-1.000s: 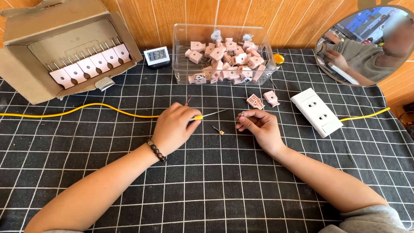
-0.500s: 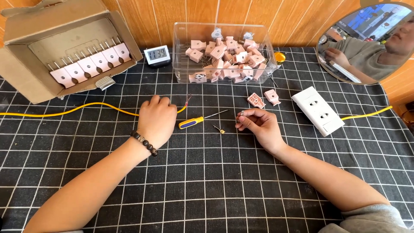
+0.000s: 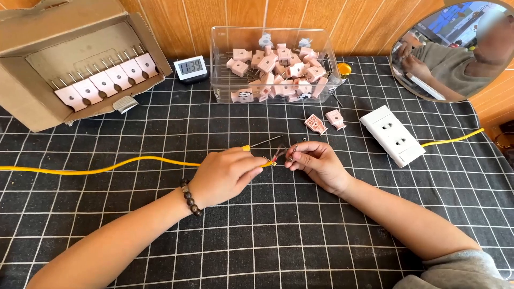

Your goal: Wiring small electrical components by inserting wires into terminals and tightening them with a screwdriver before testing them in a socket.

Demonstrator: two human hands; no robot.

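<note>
Yellow cable (image 3: 96, 169) runs in from the left edge of the bench (image 3: 257, 246) to the left hand (image 3: 227, 174), whose fingers are curled closed around the cable's end, with bare wire ends (image 3: 278, 155) poking out just past the fingertips. Just right of that cable end, the right hand (image 3: 316, 163) has its fingertips pinched together on a small metal part, too small to make out, held right at the wire ends. Both hands rest low on the black grid cloth, nearly touching each other.

A screwdriver (image 3: 262, 143) lies just behind the cable end, its yellow handle partly hidden by the left hand. Farther behind and right of the cable end lie two pink plug pieces (image 3: 325, 121), and beyond them a white socket block (image 3: 392, 135) with a second yellow lead going off to the right edge. A clear tub (image 3: 225, 80) of pink plugs stands well behind the cable end, with a small digital clock (image 3: 190, 67) and an open cardboard box (image 3: 64, 37) to its left.

Bare cloth spreads in front of the cable end, crossed only by the two forearms.
</note>
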